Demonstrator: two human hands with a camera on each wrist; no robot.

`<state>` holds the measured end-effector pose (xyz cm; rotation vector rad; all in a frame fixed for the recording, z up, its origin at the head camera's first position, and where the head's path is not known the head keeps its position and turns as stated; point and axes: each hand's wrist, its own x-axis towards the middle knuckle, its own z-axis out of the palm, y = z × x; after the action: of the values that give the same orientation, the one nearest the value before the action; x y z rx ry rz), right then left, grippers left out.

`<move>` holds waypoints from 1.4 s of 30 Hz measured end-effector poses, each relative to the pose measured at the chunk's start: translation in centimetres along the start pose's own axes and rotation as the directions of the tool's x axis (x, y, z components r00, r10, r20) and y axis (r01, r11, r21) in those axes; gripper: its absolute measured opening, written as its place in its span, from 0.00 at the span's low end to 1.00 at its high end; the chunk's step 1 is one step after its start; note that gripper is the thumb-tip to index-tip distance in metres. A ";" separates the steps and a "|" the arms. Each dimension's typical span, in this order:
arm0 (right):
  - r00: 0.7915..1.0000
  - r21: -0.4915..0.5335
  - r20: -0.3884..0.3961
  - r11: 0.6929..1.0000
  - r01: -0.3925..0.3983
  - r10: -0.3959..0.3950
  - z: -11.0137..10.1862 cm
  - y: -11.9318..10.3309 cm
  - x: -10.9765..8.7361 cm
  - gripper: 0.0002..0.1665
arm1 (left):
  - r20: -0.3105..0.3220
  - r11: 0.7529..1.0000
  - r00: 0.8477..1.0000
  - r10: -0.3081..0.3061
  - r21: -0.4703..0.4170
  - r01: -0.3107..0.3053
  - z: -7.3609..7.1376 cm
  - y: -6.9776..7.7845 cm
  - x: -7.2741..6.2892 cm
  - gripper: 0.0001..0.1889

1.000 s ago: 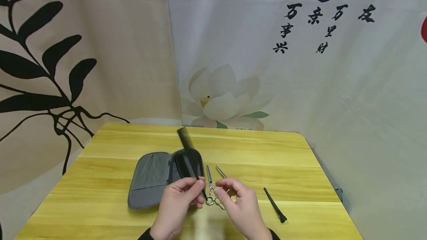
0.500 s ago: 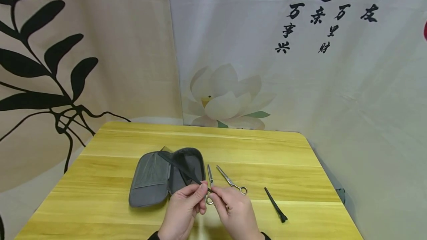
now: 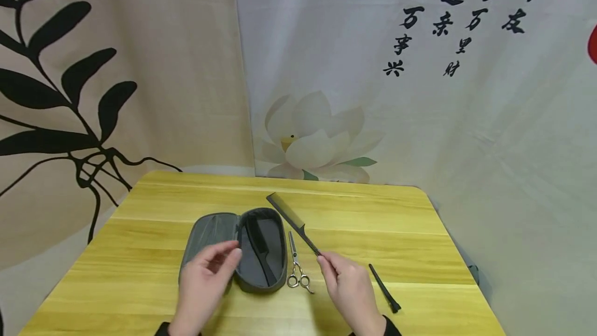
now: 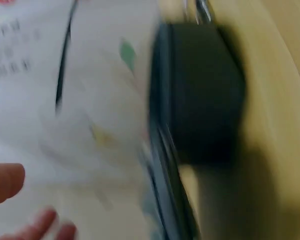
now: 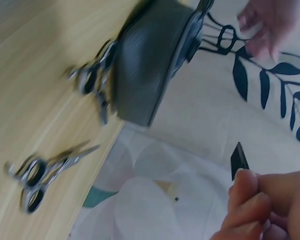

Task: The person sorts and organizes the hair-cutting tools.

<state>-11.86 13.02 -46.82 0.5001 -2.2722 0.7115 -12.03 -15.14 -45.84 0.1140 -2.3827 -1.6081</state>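
Note:
My right hand (image 3: pixel 350 281) pinches the handle of a dark comb (image 3: pixel 291 214), whose toothed end points up and left above the table. In the right wrist view a dark end of this comb (image 5: pixel 238 157) shows past the fingers. My left hand (image 3: pixel 205 279) holds nothing; its fingers are loosely bent in front of the unzipped grey case (image 3: pixel 210 224), covering part of its lid. Inside the case lies another black comb (image 3: pixel 258 245). Silver scissors (image 3: pixel 295 266) lie just right of the case. The left wrist view is blurred.
A second pair of scissors (image 5: pixel 45 175) lies on the table in the right wrist view; my right hand hides it in the head view. A slim black hair clip (image 3: pixel 384 289) lies farther right. Printed cloth (image 3: pixel 326 66) hangs behind the wooden table (image 3: pixel 373 211).
The comb has passed from my left hand to my right, both touching it half a second ago. My left hand has let go and moved left; the case's inside now shows.

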 end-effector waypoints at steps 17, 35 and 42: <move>0.988 0.040 0.144 0.998 -0.056 0.050 0.5 0.5 -0.7 0.06 | 0.294 0.840 0.815 -0.500 -0.063 0.539 -7.6 -10.1 4.8 0.41; 0.960 -0.189 0.271 0.975 0.117 -0.062 3.2 -1.9 0.8 0.12 | 0.248 0.912 0.891 -0.380 -0.058 0.405 -6.4 -7.4 3.8 0.32; 0.951 -0.359 0.281 0.905 0.227 -0.127 5.2 -3.0 1.2 0.21 | 0.240 0.916 0.894 -0.378 -0.040 0.398 -6.2 -6.9 3.4 0.33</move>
<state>-13.71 7.31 -48.08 0.6222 -2.4786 0.0971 -14.29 -24.05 -49.47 0.4390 -2.5772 -1.9982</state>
